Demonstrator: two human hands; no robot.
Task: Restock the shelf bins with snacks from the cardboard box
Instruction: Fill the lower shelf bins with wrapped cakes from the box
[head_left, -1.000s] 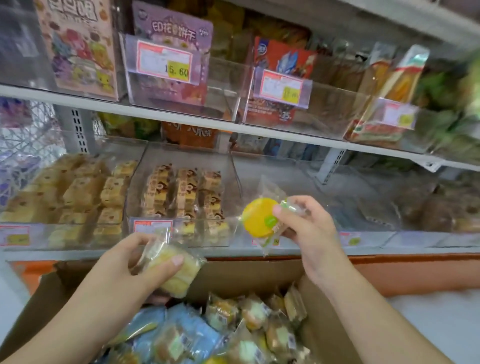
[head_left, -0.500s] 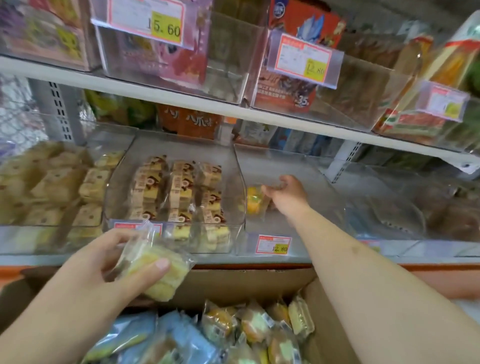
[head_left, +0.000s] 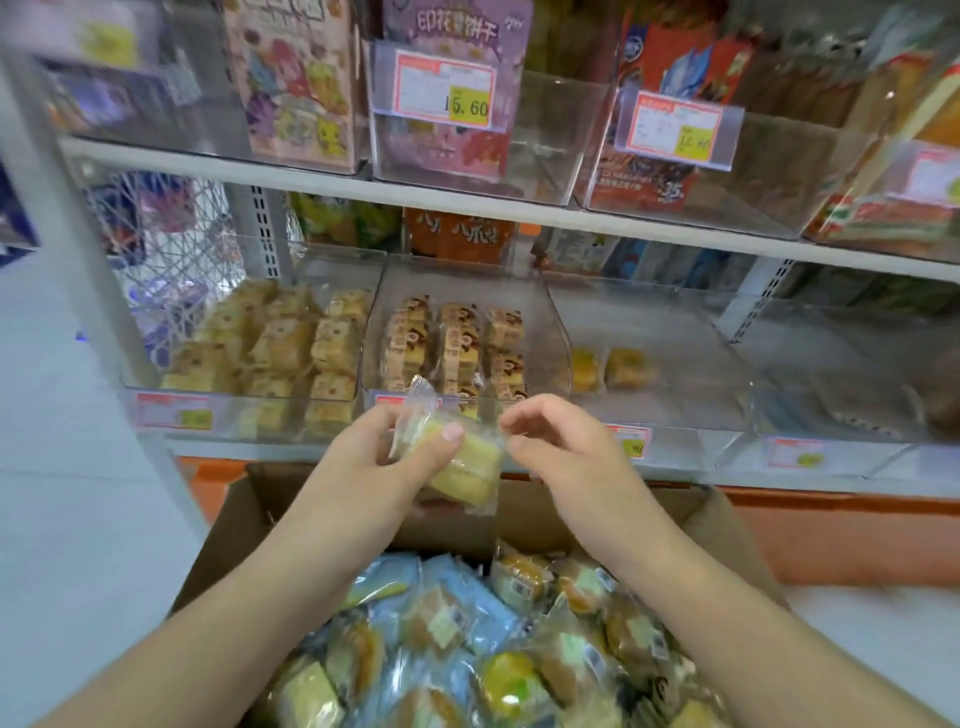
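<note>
Wrapped yellow cake (head_left: 457, 462) at centre frame, above the far edge of the cardboard box (head_left: 727, 525) and in front of the lower shelf bins. Mid-restock, by the look of it: one pack out of the box, not yet in a bin. Next move probably a choice of bin — left bin (head_left: 270, 353) of pale yellow squares in the left-centre looks the closest match, though blurred; then a reach over the clear front lip and a release among its like. Left hand (head_left: 374, 457) curled round the cake, thumb across the wrapper's front, fingers behind. Right hand (head_left: 561, 447) just beside it, fingers loosely curled, fingertips at the wrapper's right edge; pinching the film or merely touching, cannot tell. Middle bin (head_left: 457, 348) full of brown-labelled cakes; right bin (head_left: 649, 364) holding only two yellow packs. Box in the lower frame heaped with mixed wrapped snacks.
</note>
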